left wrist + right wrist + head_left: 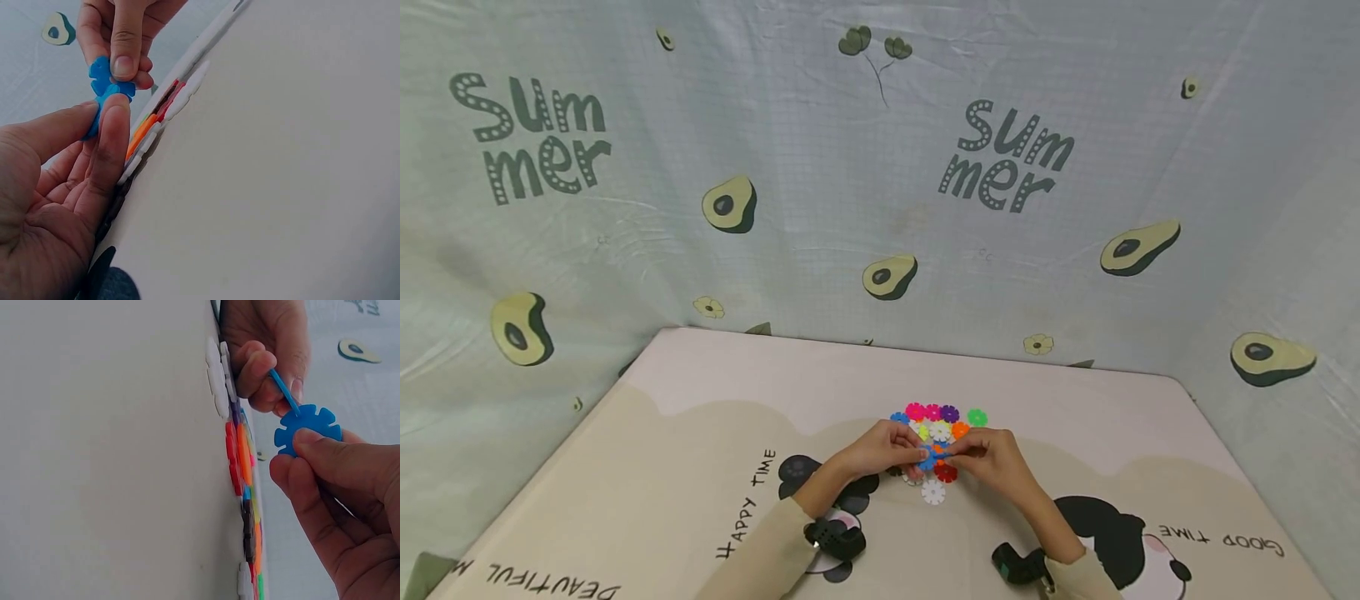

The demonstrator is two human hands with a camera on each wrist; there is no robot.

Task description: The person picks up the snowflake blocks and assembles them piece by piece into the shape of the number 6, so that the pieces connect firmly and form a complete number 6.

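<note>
Two blue notched plastic discs meet at an angle between the hands, above the table. My left hand (880,448) pinches one blue disc (284,390), which appears edge-on in the right wrist view. The other blue disc (306,428) faces that camera, gripped at its rim by thumb and fingers of my right hand (995,460). Their notched edges touch where the edge-on disc runs into a slot of the other. Below and around the hands lie loose discs of the same kind, including a red disc (946,472) and a white disc (933,491).
Behind the hands are more discs, among them a pink disc (915,412), a purple disc (950,413), an orange disc (960,430) and a green disc (977,417). The tablecloth (700,433) carries printed cartoon figures and words. A patterned curtain (812,150) stands behind the table.
</note>
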